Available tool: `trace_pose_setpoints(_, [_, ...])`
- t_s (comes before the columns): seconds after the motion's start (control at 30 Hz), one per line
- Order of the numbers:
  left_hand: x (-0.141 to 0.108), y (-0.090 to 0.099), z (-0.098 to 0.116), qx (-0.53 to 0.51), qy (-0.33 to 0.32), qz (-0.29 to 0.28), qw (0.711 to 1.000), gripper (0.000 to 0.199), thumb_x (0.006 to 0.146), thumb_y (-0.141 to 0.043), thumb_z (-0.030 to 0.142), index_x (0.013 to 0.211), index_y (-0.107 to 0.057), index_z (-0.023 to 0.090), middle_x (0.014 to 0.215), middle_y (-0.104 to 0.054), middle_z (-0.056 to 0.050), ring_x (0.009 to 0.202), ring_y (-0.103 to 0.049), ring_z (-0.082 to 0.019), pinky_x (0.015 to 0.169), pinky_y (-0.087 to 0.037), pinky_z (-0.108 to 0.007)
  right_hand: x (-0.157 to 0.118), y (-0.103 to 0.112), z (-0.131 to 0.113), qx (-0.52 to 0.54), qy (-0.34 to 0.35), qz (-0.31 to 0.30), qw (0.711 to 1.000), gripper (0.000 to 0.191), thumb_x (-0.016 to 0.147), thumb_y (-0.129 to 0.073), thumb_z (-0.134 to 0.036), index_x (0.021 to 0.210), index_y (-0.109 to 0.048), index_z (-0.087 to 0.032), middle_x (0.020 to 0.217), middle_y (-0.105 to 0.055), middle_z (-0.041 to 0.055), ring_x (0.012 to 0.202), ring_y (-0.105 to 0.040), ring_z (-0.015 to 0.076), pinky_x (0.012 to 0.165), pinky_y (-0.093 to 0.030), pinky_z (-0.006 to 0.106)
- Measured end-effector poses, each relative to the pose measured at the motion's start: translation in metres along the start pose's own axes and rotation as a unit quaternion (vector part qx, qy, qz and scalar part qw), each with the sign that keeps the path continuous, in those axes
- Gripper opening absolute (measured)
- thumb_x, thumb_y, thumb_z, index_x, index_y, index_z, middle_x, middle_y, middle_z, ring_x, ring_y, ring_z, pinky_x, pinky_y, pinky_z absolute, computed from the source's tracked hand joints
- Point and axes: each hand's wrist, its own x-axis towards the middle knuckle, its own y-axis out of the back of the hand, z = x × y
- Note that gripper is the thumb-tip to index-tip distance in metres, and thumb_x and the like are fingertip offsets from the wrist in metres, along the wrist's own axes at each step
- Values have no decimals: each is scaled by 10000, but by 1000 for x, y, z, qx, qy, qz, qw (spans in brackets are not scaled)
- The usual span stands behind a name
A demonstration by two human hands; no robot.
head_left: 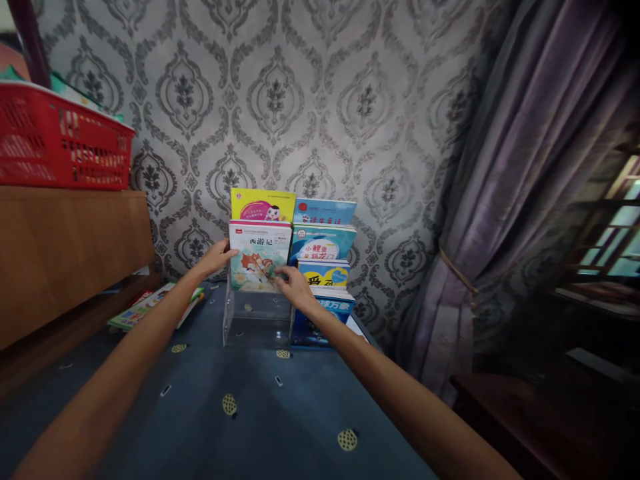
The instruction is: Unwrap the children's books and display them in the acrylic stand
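Note:
A thin picture book (255, 267) with a pale cover and black Chinese title stands upright in the left column of a clear acrylic rack (257, 330). My left hand (216, 259) grips its left edge, the thumb at the front of the cover. At the lower right edge of the same book, my right hand (296, 287) has its fingers closed on it. Behind it rises a yellow book (263, 200). Other books fill the right column in steps: a light blue book (325, 210), a teal book (325, 240) and a dark blue book (313, 330), partly hidden by my right arm.
The rack stands on a dark blue patterned cloth (190, 407) against a wallpapered wall (275, 87). A pile of books (145, 310) lies at the left, beside a wooden cabinet (75, 247) carrying a red plastic basket (95, 150). A tied-back curtain (450, 300) hangs at the right.

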Motion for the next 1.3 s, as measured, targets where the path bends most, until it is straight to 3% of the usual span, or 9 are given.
trace_pose_setpoints(0.23, [-4,-2,5,26,-15,16,999,507,747,-601,423,1151,-647,121,1075,-738,-116,944,-682,-280,779,-577,-395,-1,-14,1,4,-35,6,999,339,870,-580,-181,1201,-640,-140,1207,-676,142,1125,-639,241,897,-545,340])
trace_pose_setpoints(0.57, [-12,-4,2,140,-61,60,987,421,808,-544,376,1122,-634,111,1069,-731,-121,956,-660,-272,870,-535,-414,-11,-21,7,33,6,32,999,325,853,-560,-190,1164,-646,-154,1223,-619,143,1231,-551,269,909,-554,389])
trace_pose_setpoints(0.8, [-18,-5,3,198,-49,70,976,353,835,-532,371,1074,-635,132,1059,-726,-114,965,-661,-273,891,-515,-400,-13,-30,14,27,3,42,999,350,841,-550,-189,1176,-644,-153,1317,-541,174,1316,-480,290,950,-535,435])
trace_pose_setpoints(1.0, [-23,-8,-2,149,-58,61,985,317,835,-548,287,1108,-632,149,1096,-724,-98,1026,-657,-251,935,-510,-390,-16,-32,15,46,6,44,998,318,819,-551,-203,1115,-668,-195,1283,-557,145,1336,-461,304,960,-533,464])
trace_pose_setpoints(1.17, [-41,-9,-17,92,11,101,990,384,832,-535,209,1206,-594,146,1123,-703,-104,990,-665,-218,856,-553,-352,-37,-30,7,63,4,12,998,328,843,-517,-217,1135,-659,-171,1355,-523,188,1386,-422,313,928,-555,458])
trace_pose_setpoints(1.3, [-76,-18,-46,31,85,128,988,370,843,-500,200,1200,-587,163,1090,-682,-91,900,-670,-194,655,-564,-281,-84,-42,-3,91,32,-24,995,316,906,-480,-271,1138,-666,-165,1424,-487,208,1341,-498,301,966,-537,467])
